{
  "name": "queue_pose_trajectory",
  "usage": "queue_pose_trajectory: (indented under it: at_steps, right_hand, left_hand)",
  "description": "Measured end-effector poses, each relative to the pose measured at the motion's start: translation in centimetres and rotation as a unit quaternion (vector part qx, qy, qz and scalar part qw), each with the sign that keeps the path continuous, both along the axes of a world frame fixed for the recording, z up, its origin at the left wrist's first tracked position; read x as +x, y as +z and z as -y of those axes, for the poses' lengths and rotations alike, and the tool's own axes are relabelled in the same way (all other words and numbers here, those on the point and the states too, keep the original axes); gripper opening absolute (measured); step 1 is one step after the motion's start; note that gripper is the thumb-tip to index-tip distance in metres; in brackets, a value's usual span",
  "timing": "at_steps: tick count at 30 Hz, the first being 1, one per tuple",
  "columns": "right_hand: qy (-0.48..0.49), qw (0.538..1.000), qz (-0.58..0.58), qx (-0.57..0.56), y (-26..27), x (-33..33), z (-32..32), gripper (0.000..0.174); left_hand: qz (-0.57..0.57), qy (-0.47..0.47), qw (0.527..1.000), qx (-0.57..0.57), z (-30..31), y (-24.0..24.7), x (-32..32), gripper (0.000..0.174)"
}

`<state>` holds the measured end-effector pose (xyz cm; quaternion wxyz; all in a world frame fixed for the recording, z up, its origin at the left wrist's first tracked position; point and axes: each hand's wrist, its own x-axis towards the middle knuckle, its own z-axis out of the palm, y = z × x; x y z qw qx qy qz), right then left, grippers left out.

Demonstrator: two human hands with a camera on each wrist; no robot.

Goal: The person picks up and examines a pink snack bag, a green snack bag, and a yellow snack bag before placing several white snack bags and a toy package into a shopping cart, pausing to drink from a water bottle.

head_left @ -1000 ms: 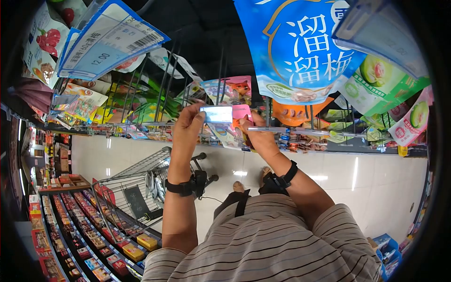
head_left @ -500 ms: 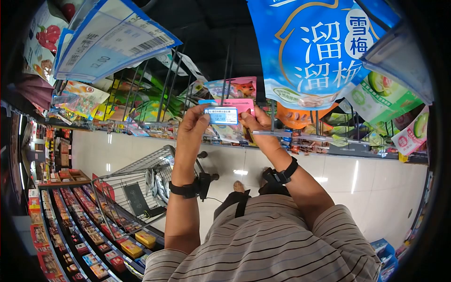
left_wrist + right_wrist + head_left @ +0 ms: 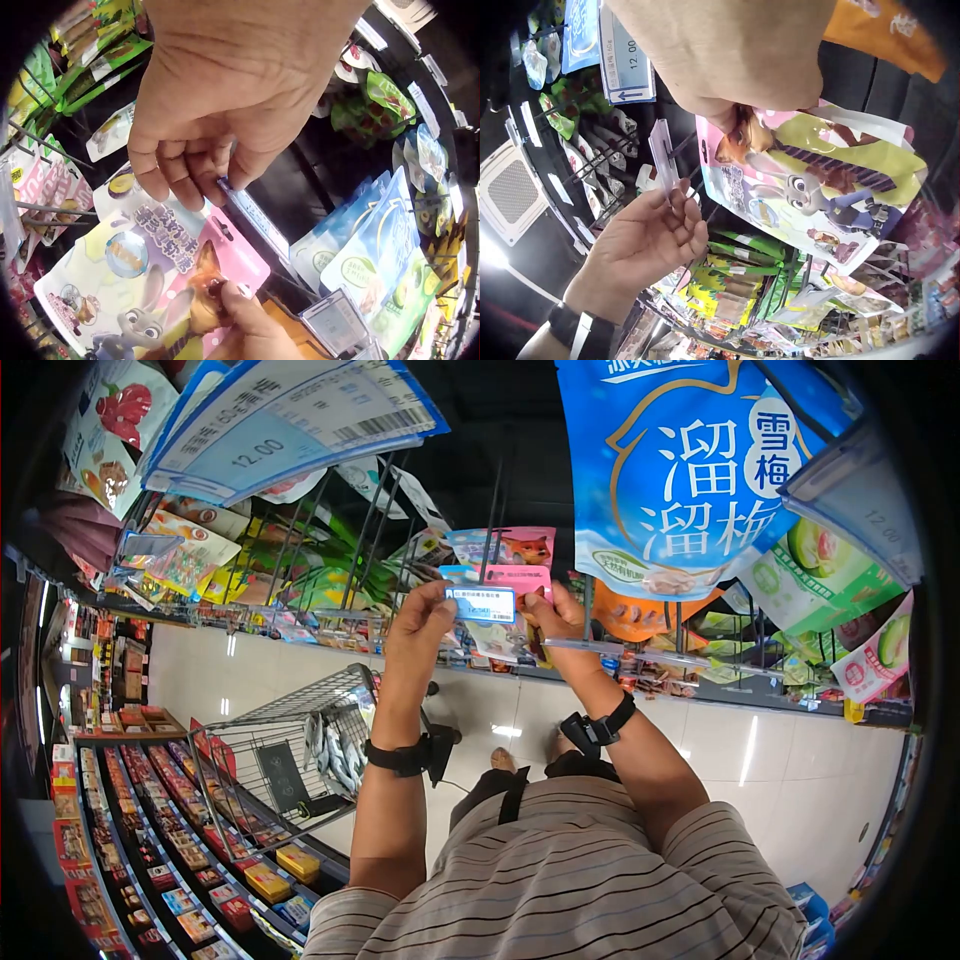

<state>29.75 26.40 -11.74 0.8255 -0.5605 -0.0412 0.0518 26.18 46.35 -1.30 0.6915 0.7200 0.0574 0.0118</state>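
The left hand [image 3: 417,628] pinches the edge of a small blue-and-white price tag [image 3: 484,605] between thumb and fingers; in the left wrist view the tag [image 3: 257,218] appears edge-on at the fingertips. A pink and white snack bag [image 3: 112,281] with cartoon rabbit and fox pictures hangs just behind the tag. Thumb and fingers of the right hand [image 3: 560,622] grip this bag near its pink top edge. From the right wrist, the bag [image 3: 802,180] shows its front, its upper corner under the right hand.
A large blue bag [image 3: 670,480] hangs at the upper right, and a large price tag [image 3: 300,425] at the upper left. Metal hooks with more bags line the rack. A shopping cart [image 3: 290,760] stands at lower left, beside shelves of boxed goods [image 3: 180,840].
The small tag has turned to face the head camera and shifted slightly right with both hands. The blue bag and large tag sit further right in the head view.
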Motion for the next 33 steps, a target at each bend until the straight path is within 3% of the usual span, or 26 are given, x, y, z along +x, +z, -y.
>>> queue_pose_trajectory:
  at_steps: [8, 12, 16, 19, 22, 26, 33]
  right_hand:
    - [-0.054, 0.998, 0.029, -0.021, -1.9, 2.5, -0.7, 0.016]
    - [-0.063, 0.998, 0.019, -0.011, -2.6, 4.3, -0.4, 0.017]
    - [-0.090, 0.995, 0.030, 0.021, -1.4, 5.5, -0.4, 0.031]
    - [-0.130, 0.977, 0.049, -0.159, -1.1, 6.6, 0.4, 0.045]
    - [-0.161, 0.963, 0.054, -0.209, -0.8, 7.3, 0.4, 0.054]
    - [-0.187, 0.956, 0.064, -0.218, 1.0, 7.6, 0.6, 0.052]
    - [-0.121, 0.967, 0.052, -0.219, 0.5, 7.1, 1.8, 0.052]
  left_hand:
    - [-0.032, 0.029, 0.997, -0.065, 0.6, 0.0, -0.3, 0.030]
    - [-0.035, 0.028, 0.999, -0.024, 0.5, -0.5, -0.8, 0.033]
    - [-0.050, 0.039, 0.998, -0.014, 0.2, -0.9, -1.7, 0.037]
    - [-0.060, 0.046, 0.997, -0.011, 0.0, -1.2, -2.6, 0.039]
    - [-0.071, 0.051, 0.996, -0.004, -0.6, -2.0, -3.7, 0.040]
    - [-0.082, 0.062, 0.995, -0.002, -0.9, -2.6, -5.3, 0.041]
    - [-0.120, 0.080, 0.989, -0.017, -1.5, -3.0, -8.2, 0.041]
